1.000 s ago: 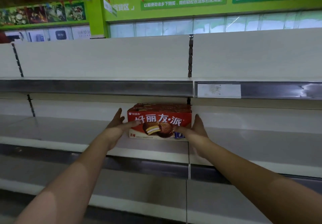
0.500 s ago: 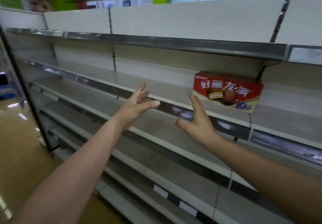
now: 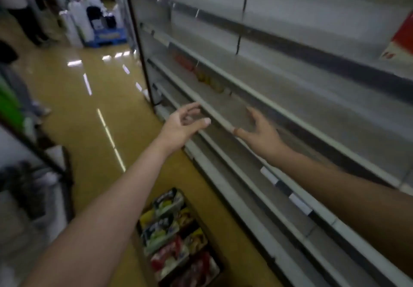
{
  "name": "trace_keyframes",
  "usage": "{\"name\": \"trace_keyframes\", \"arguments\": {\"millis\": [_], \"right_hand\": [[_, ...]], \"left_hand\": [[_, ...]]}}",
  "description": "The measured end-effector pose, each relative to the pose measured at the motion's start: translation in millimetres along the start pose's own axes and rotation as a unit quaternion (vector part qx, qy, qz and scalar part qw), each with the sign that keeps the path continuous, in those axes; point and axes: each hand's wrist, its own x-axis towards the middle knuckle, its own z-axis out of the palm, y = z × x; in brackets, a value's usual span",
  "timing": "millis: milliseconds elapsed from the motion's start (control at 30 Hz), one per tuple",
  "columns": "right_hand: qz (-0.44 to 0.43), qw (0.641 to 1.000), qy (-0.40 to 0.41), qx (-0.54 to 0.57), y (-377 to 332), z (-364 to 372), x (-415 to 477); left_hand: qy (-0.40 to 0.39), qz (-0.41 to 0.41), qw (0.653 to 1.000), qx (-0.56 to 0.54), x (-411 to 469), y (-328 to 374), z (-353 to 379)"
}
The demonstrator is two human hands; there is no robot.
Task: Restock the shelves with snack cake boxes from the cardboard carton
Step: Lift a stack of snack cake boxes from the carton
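Both hands out in front of the shelves [image 3: 290,112], holding nothing (frame is motion-blurred).

Left hand [image 3: 182,124] has loosely curled fingers and the thumb stuck out. Right hand [image 3: 261,133] has its fingers spread, just over a lower shelf edge. A red snack cake box [image 3: 402,38] sits on an upper shelf, cut off at the far right. The cardboard carton [image 3: 138,251] is on the floor below the left arm, packs inside.

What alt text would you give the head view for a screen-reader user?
Two bare hands, the left hand and the right hand, reach out open and empty before mostly bare store shelves. An open cardboard carton of snack boxes sits on the floor below, and one red box stands on a shelf at the far right edge. The image is blurred.
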Motion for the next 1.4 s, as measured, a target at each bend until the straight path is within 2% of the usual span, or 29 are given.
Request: {"name": "trace_keyframes", "arguments": {"millis": [133, 400, 767, 933, 1233, 1400], "right_hand": [[0.036, 0.995, -0.089, 0.005, 30.5, 60.8, -13.0], [0.09, 0.958, -0.274, -0.015, 102.2, 154.9, -39.2], [0.109, 0.9, -0.422, -0.01, 186.3, 218.1, -44.5], [0.174, 0.872, -0.456, -0.03, 240.1, 249.4, -49.9], [0.282, 0.84, -0.461, -0.043, 357.7, 325.2, -76.6], [0.329, 0.833, -0.44, -0.063, 414.4, 372.9, -90.7]], "left_hand": [[0.079, -0.084, 0.992, 0.045, -54.9, -63.2, -20.5], [0.151, -0.261, 0.952, 0.055, -158.7, -158.7, 3.1], [0.225, -0.369, 0.902, 0.025, -201.8, -219.6, 49.6], [0.226, -0.43, 0.874, 0.025, -227.2, -271.6, 64.6], [0.236, -0.535, 0.81, -0.037, -279.9, -402.4, 89.4], [0.216, -0.559, 0.799, -0.057, -287.2, -483.2, 100.7]]}}
